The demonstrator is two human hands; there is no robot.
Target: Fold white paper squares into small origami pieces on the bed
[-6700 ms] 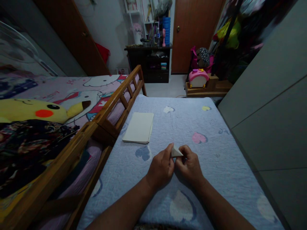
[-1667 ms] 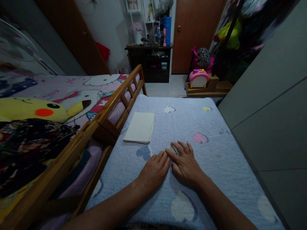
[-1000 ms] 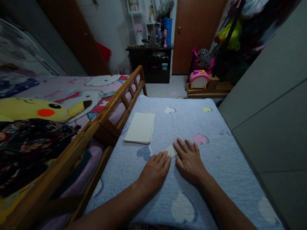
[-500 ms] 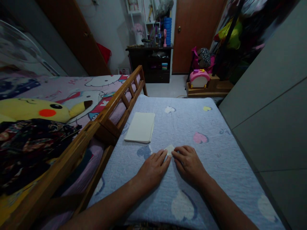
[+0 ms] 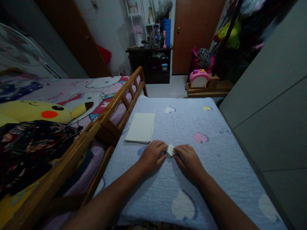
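Between my two hands, just above the blue heart-patterned bed cover (image 5: pixel 165 182), is a small folded piece of white paper (image 5: pixel 170 150), its layers slightly parted at the lower edge. My left hand (image 5: pixel 153 155) pinches its left corner between thumb and fingers. On the opposite side, my right hand (image 5: pixel 188 158) grips the right corner the same way. Beyond my left hand lies a stack of white paper sheets (image 5: pixel 141 127), flat on the cover.
A wooden bed rail (image 5: pixel 120 102) runs along the left, with a yellow plush toy (image 5: pixel 31 111) and dark patterned cloth (image 5: pixel 31 147) behind it. Pale cabinet doors (image 5: pixel 271 121) border the right side. A dark cabinet (image 5: pixel 151 65) and a pink toy case (image 5: pixel 199 78) stand beyond the far edge.
My left hand has shifted slightly up and left, its fingers curling from lying flat over the paper to pinching its corner. The paper now shows parted layers. My right hand has barely moved.
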